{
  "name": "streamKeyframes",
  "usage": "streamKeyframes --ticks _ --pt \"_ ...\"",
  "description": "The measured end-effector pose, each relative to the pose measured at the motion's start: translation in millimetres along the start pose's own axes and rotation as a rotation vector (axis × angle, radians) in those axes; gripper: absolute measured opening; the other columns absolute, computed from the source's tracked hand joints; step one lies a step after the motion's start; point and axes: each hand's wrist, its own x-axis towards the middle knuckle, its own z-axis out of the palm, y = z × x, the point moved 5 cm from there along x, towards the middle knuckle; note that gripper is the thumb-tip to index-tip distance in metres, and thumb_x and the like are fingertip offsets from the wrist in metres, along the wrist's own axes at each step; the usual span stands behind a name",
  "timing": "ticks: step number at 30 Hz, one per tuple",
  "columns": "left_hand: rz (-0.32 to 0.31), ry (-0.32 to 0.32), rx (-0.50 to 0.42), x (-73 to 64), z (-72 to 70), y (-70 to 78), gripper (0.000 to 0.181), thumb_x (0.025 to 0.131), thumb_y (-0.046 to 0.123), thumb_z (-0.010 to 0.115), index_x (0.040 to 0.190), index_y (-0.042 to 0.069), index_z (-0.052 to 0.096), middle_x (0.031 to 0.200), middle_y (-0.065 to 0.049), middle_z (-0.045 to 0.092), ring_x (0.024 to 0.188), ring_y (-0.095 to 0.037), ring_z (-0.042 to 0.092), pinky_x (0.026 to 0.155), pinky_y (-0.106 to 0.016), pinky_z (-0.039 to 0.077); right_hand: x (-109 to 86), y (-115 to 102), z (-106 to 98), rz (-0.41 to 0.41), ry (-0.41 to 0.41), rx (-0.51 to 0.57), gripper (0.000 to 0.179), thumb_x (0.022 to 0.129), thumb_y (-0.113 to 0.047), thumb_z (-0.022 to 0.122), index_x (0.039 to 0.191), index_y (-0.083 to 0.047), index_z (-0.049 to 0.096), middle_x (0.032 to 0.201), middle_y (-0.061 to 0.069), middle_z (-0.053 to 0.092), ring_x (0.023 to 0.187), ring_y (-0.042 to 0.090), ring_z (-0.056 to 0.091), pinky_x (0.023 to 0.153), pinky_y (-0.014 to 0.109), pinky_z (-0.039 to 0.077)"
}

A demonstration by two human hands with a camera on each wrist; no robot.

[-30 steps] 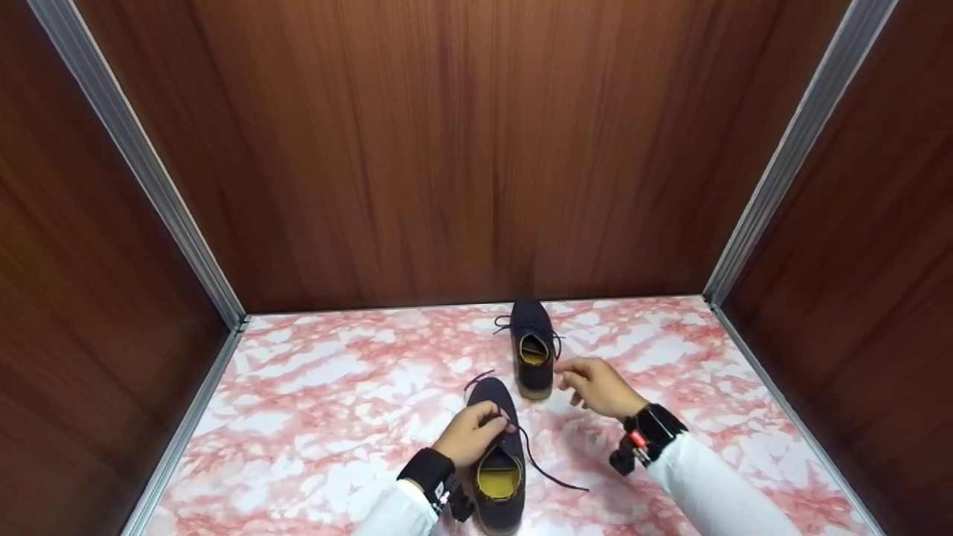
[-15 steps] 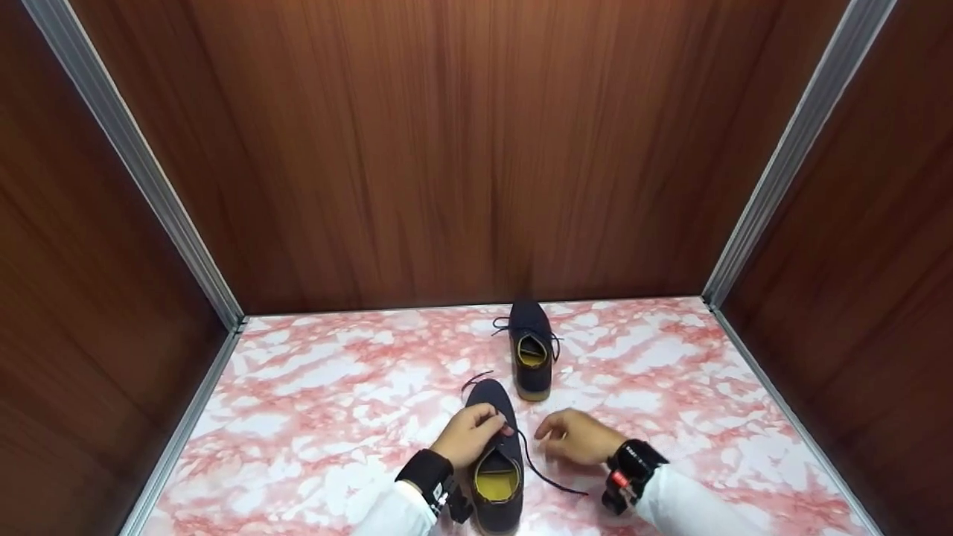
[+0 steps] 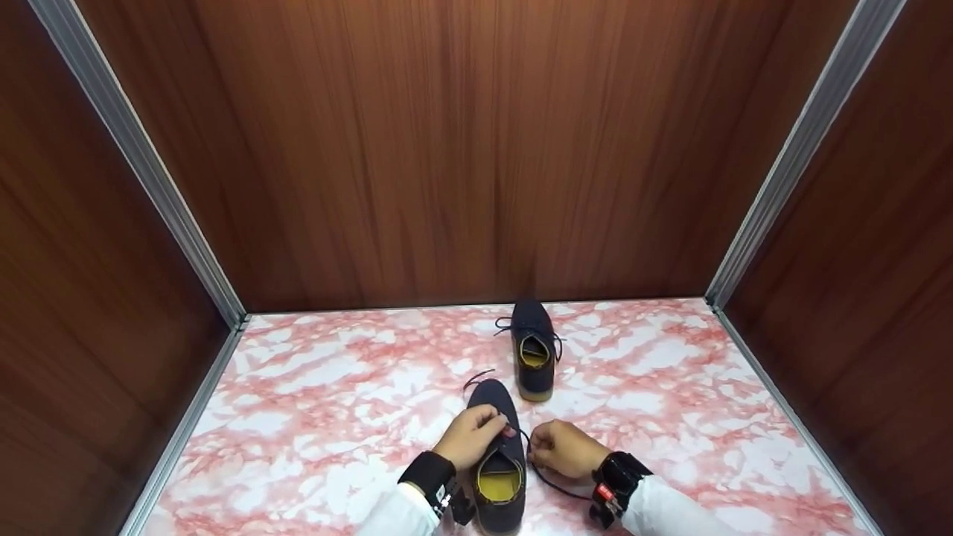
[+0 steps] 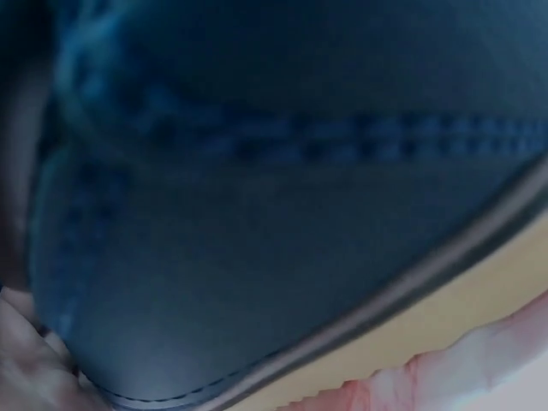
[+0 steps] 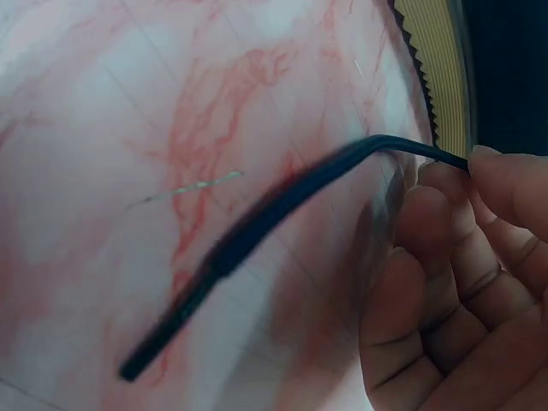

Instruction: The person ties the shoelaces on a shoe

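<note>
A dark navy shoe (image 3: 491,394) with a yellow insole lies in front, toe pointing away. Over its lacing area my left hand (image 3: 465,438) grips the shoe with thumb and fingers; exactly what part lies between the fingertips is hidden. From near that grip, a dark shoelace (image 3: 555,485) curves out to the right onto the table. My right hand (image 3: 567,449), beside the shoe, pinches this lace between thumb and fingertip. In the right wrist view, the tipped free end of the shoelace (image 5: 265,210) sticks out beyond the pinch. The left wrist view shows the stitched shoe side (image 4: 282,231) up close.
Behind, near the back wall (image 3: 476,186), a second dark shoe (image 3: 533,316) stands with its lace tied in a bow. Another lace end (image 3: 478,377) lies by the front shoe's toe. The red-and-white marbled table (image 3: 320,417) has wooden panels on its sides.
From beside the rear shoe, my right hand has come toward me and left, and now pinches the front shoe's lace. The left hand has stayed on the front shoe.
</note>
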Motion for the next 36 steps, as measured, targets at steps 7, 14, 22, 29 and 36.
streamKeyframes --ticks 7,14,22,29,36 --pt "0.012 -0.019 0.025 0.6 0.7 1.9 0.031 0.107 0.021 0.057 0.087 0.000 0.067 0.097 -0.011 0.081 0.099 -0.024 0.078 0.092 -0.019 0.052 -4.8 1.4 -12.5 0.004 0.042 -0.012 0.010 0.091 -0.004 0.066 0.082 -0.008 0.065 0.075 -0.003 0.067 0.068 -0.001 0.055 0.065 0.020 0.046" --pt "-0.005 -0.022 0.033 4.1 -1.1 4.3 0.030 0.106 0.019 0.057 0.087 -0.001 0.068 0.095 -0.013 0.079 0.096 -0.023 0.079 0.089 -0.021 0.054 -6.7 -3.0 -27.9 0.006 0.083 -0.020 0.008 0.090 -0.005 0.067 0.084 -0.010 0.065 0.078 -0.002 0.067 0.072 0.001 0.055 0.067 0.021 0.044" --pt "-0.001 0.010 0.064 8.7 -9.8 14.8 0.023 0.101 0.018 0.064 0.087 0.000 0.068 0.087 -0.015 0.079 0.079 -0.009 0.072 0.075 -0.018 0.050 -9.3 -6.4 -37.3 0.028 0.081 0.012 0.007 0.091 -0.004 0.066 0.087 -0.009 0.066 0.078 -0.002 0.067 0.069 0.001 0.056 0.062 0.020 0.046" --pt "0.009 0.034 0.024 15.0 -16.6 21.4 0.014 0.095 0.010 0.067 0.092 -0.004 0.066 0.079 -0.011 0.073 0.069 -0.003 0.063 0.066 -0.016 0.046 -11.2 -6.4 -40.7 0.073 0.059 0.069 0.007 0.096 -0.006 0.064 0.089 -0.009 0.064 0.077 -0.003 0.064 0.063 0.005 0.060 0.052 0.021 0.050" --pt "-0.028 0.031 -0.034 18.4 -23.7 23.8 0.049 0.094 0.005 0.065 0.140 -0.002 0.049 0.075 -0.005 0.069 0.065 -0.009 0.060 0.063 -0.020 0.048 -13.4 -6.1 -43.7 0.083 0.069 0.048 0.009 0.097 -0.008 0.064 0.089 -0.010 0.065 0.078 -0.003 0.064 0.063 0.006 0.060 0.053 0.021 0.049"
